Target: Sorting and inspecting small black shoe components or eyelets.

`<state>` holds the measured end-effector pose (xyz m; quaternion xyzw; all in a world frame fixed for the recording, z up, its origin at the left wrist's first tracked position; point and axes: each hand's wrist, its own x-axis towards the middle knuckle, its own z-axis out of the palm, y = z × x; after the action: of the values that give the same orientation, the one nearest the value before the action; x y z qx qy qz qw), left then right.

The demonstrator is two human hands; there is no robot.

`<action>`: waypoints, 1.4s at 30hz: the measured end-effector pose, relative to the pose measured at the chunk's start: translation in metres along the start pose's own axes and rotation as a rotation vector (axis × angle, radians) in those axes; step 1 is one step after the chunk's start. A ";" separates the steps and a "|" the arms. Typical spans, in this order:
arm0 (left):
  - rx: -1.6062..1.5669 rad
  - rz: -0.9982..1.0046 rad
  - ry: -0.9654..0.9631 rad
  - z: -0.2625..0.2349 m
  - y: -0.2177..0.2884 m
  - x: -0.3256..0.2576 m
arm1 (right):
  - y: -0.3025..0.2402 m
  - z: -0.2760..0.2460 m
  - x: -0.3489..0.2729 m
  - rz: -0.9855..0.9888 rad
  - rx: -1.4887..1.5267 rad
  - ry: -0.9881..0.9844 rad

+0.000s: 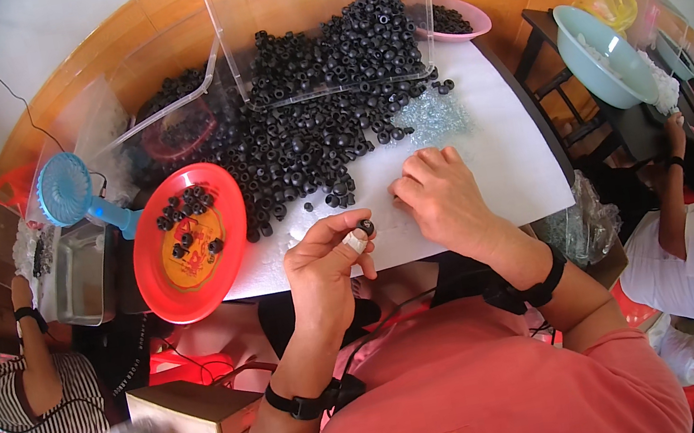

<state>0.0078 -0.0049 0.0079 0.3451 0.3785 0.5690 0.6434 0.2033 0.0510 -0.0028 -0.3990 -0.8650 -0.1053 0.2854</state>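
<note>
Fingers of left hand (325, 252) pinch small black ring (366, 228); right hand (439, 192) fingers curled on white table (503, 163), grip unclear.

Black rubber rings (305, 132), red plate (186, 243) (yellow centre), blue fan (67, 192) — white table (494, 164)

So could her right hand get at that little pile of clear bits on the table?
Probably yes. The right hand rests on the white table, just short of the clear bits, with only bare tabletop between them; its fingers already point that way.
</note>
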 end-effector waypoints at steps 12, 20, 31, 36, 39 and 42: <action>0.054 -0.046 -0.003 0.002 -0.005 0.004 | -0.016 -0.015 0.010 0.146 0.526 0.142; 0.054 -0.043 0.012 0.002 -0.007 0.005 | -0.025 -0.020 0.019 0.119 0.586 0.116; 0.105 -0.104 0.033 0.000 -0.006 0.006 | -0.021 -0.014 0.023 0.148 0.645 0.115; 0.120 -0.100 0.045 0.002 -0.006 0.005 | -0.025 -0.013 0.023 0.125 0.661 0.094; 0.074 -0.060 0.061 0.003 -0.008 0.005 | -0.031 -0.008 0.020 0.148 0.682 0.109; 0.080 -0.061 0.072 0.003 -0.009 0.004 | -0.037 0.003 0.013 0.181 0.659 0.164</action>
<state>0.0151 -0.0018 0.0010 0.3382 0.4341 0.5453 0.6323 0.1674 0.0355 0.0040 -0.3507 -0.7878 0.1737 0.4756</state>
